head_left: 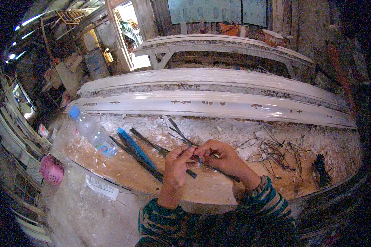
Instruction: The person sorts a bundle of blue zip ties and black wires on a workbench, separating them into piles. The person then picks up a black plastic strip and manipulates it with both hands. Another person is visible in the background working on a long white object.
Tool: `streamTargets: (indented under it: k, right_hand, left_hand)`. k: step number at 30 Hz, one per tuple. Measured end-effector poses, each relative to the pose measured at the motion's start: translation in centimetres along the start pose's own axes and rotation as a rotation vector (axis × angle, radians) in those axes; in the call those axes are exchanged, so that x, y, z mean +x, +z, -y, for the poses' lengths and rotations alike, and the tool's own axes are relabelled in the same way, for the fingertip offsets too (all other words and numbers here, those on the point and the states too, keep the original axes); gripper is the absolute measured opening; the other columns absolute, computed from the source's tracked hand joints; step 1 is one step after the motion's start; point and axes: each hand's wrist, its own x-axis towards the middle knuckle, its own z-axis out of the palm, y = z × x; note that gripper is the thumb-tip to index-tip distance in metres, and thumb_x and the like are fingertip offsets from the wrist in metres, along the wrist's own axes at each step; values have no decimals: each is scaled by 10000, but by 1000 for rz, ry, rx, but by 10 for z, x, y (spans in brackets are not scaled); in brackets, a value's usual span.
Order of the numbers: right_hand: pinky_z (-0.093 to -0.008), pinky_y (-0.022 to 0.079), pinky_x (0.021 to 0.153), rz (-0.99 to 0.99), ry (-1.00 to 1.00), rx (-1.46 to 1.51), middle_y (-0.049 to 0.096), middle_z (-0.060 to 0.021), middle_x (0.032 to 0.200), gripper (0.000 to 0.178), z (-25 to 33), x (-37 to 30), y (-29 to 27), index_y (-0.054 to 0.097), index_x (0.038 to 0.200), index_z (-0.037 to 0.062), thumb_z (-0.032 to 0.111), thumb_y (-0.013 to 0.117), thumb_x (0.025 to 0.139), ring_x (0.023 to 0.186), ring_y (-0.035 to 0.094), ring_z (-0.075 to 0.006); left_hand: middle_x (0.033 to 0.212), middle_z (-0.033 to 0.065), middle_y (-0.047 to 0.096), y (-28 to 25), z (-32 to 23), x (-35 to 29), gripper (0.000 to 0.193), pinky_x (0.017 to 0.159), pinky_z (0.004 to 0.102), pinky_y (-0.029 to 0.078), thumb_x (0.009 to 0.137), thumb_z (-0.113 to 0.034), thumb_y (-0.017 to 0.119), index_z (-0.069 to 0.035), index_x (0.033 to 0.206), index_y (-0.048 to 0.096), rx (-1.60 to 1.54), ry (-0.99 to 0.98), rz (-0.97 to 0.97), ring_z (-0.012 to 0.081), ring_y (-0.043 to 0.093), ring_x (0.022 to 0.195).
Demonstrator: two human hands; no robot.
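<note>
My left hand [176, 168] and my right hand [223, 156] meet over the wooden worktop, fingertips pinched close together. Between them runs a bundle of thin black strips [179, 132], its forked ends pointing up and away and its other end passing below my right hand. Both hands grip this bundle; exactly what the fingertips do at its middle is partly hidden. Left of my left hand lie more black strips [142, 164] and a blue strip bundle [135, 146]. Another dark strip [146, 140] runs behind my left hand.
A clear plastic bottle with a blue cap [92, 131] stands at left. Tangled dark wires [276, 153] and a bound black bundle [321, 169] lie at right. Long white glossy mouldings [152, 101] stretch across behind. A pink container [52, 169] sits beyond the worktop's left edge.
</note>
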Motion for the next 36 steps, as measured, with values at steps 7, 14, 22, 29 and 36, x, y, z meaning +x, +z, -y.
streamTargets:
  k: [7, 14, 22, 29, 36]
  right_hand:
    - [-257, 405, 718, -42, -85, -171, 592, -23, 822, 142, 1, 1, 1, 627, 877, 63, 29, 609, 741, 790, 526, -124]
    - [-250, 417, 659, -67, -84, -236, 591, -31, 807, 145, -4, 1, 0, 624, 859, 54, 28, 633, 717, 756, 531, -128]
    - [-269, 432, 638, -96, -172, -298, 579, -51, 773, 93, -6, 4, 0, 630, 804, 56, 66, 662, 717, 717, 546, -151]
    - [-265, 423, 668, -163, -80, -323, 589, -37, 747, 80, -5, 2, -2, 617, 759, 33, 106, 649, 756, 714, 538, -118]
    - [-219, 407, 611, -244, 160, -34, 579, -4, 696, 43, -13, 3, -4, 585, 752, 43, 71, 613, 768, 651, 516, -77]
  left_hand:
    - [771, 42, 621, -3, 2, 4, 170, 528, 248, 507, 799, -166, 604, -28, 897, 612, 1, -69, 10, 115, 586, 611]
    - [757, 38, 623, 2, -1, 0, 162, 526, 238, 503, 806, -160, 598, -24, 893, 612, 53, -69, -36, 111, 588, 601]
    - [768, 26, 620, 0, 5, 3, 149, 554, 213, 481, 821, -163, 587, -25, 870, 614, 261, 9, -15, 90, 578, 628]
    - [772, 8, 608, 1, 2, 0, 143, 559, 209, 457, 829, -165, 581, -29, 857, 617, 381, 69, 2, 72, 549, 676]
    - [828, 14, 605, 4, 4, -1, 98, 581, 209, 466, 819, -118, 592, -30, 851, 620, 479, 137, 51, 75, 546, 704]
